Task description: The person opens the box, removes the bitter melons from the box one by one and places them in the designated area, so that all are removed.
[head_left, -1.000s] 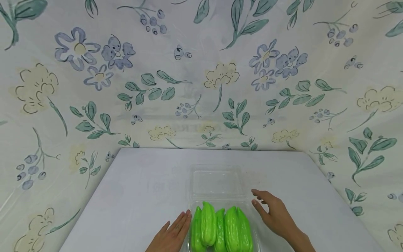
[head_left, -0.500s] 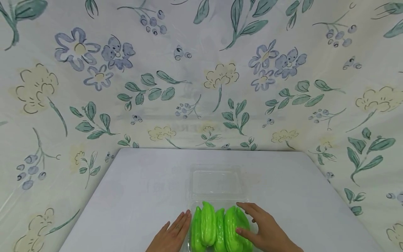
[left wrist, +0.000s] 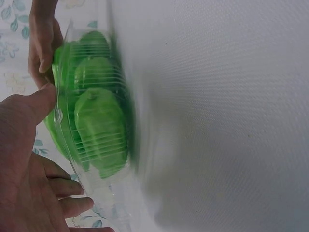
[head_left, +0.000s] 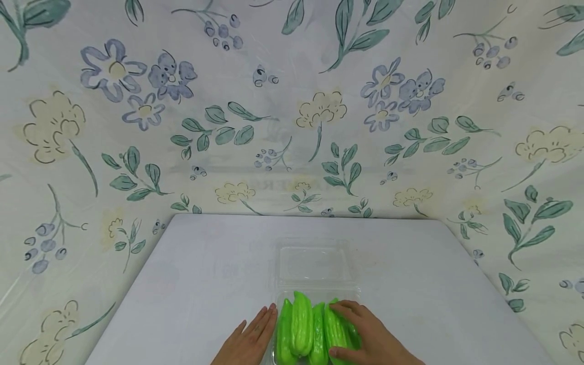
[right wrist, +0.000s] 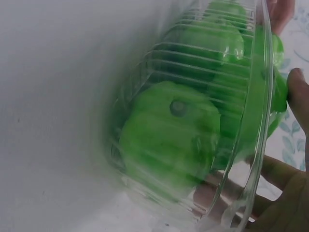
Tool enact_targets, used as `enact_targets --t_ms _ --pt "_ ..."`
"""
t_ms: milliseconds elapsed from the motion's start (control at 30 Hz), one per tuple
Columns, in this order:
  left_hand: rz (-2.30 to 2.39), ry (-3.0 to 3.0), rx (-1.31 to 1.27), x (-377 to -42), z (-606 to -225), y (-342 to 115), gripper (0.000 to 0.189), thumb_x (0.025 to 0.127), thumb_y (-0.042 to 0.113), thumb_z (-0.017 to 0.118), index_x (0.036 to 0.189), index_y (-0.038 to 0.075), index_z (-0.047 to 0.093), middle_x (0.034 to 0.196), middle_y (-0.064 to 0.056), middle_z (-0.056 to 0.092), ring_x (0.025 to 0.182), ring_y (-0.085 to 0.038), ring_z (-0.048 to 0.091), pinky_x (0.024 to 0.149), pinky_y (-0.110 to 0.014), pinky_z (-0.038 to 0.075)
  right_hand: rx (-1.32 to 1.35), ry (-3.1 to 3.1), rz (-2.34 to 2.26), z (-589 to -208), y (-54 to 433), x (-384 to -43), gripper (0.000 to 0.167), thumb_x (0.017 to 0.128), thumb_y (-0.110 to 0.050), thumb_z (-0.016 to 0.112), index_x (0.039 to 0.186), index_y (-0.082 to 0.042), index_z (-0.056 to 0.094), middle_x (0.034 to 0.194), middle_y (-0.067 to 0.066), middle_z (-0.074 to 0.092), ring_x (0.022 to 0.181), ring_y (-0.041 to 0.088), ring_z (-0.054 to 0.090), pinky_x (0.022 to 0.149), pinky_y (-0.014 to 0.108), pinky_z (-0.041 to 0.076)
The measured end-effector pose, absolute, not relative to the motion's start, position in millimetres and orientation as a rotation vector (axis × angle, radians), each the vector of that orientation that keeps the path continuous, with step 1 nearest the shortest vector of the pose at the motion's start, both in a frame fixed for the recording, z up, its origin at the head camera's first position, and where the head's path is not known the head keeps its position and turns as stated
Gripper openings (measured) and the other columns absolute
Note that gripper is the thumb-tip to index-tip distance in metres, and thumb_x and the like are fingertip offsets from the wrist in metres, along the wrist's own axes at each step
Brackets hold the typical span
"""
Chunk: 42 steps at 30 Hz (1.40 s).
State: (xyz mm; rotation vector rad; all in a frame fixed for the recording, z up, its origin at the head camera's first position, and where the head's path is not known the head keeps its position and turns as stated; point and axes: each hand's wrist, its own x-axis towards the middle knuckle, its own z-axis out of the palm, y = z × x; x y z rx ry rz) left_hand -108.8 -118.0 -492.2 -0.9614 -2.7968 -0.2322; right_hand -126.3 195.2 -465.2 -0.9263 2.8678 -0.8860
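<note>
A clear plastic clamshell box (head_left: pixel 315 291) lies open at the table's near edge. Several ridged green bitter melons (head_left: pixel 301 324) fill its base side by side, tips pointing away from me. My left hand (head_left: pixel 251 337) rests along the box's left side with straight fingers; in the left wrist view its thumb (left wrist: pixel 46 99) touches the rim. From the right, my right hand (head_left: pixel 371 334) holds the right-hand bitter melon (head_left: pixel 336 329), thumb and fingertips bent around it. Its thumb (right wrist: pixel 297 87) presses green skin in the right wrist view, while other fingers show through the plastic wall.
The box's lid (head_left: pixel 315 263) lies flat behind the base. Both stand on a white table (head_left: pixel 214 263). A floral-printed cloth (head_left: pixel 274 101) rises behind the table and along its sides.
My right hand has come in leftward and down from beside the box and taken hold of the right-hand bitter melon, which leans slightly left now. The left hand stays put.
</note>
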Motion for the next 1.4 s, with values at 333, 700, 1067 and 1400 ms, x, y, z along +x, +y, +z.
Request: enact_targets --t_ms 333,700,1067,1400 --pt "-0.260 -2.850 -0.942 -108 -490 -116 0.111 0.082 0.084 0.038 0.143 -0.008 0.040 0.147 -0.019 0.045 0.131 -0.030 0.048 0.087 -0.053 0.050 -0.985 2.869 -0.823 -466 188 -128 0.083 0.080 -0.059 0.073 0.144 -0.012 0.048 0.142 0.018 0.045 0.119 0.040 0.052 0.083 0.056 0.050" --pt "-0.270 -2.876 -0.924 -107 -490 -116 0.110 0.082 0.083 0.040 0.144 -0.007 0.039 0.148 -0.018 0.044 0.132 -0.030 0.047 0.089 -0.053 0.049 -0.881 2.822 -0.843 -463 175 -128 0.078 0.085 -0.051 0.072 0.141 -0.002 0.049 0.138 0.027 0.049 0.115 0.046 0.056 0.084 0.056 0.051" --pt "-0.270 -2.834 -0.945 -107 -491 -116 0.110 0.082 0.083 0.042 0.144 -0.008 0.039 0.147 -0.019 0.045 0.130 -0.031 0.049 0.086 -0.053 0.051 -0.773 2.869 -0.932 -461 169 -126 0.064 0.079 -0.028 0.078 0.133 -0.002 0.057 0.131 0.016 0.059 0.112 0.032 0.060 0.086 0.042 0.053" --pt "-0.266 -2.849 -0.953 -108 -490 -117 0.112 0.082 0.084 0.039 0.144 -0.009 0.038 0.148 -0.019 0.043 0.131 -0.032 0.047 0.087 -0.052 0.051 -0.821 3.074 -1.013 -460 177 -121 0.060 0.073 -0.021 0.081 0.128 -0.004 0.062 0.124 0.010 0.064 0.098 0.014 0.062 0.077 0.032 0.054"
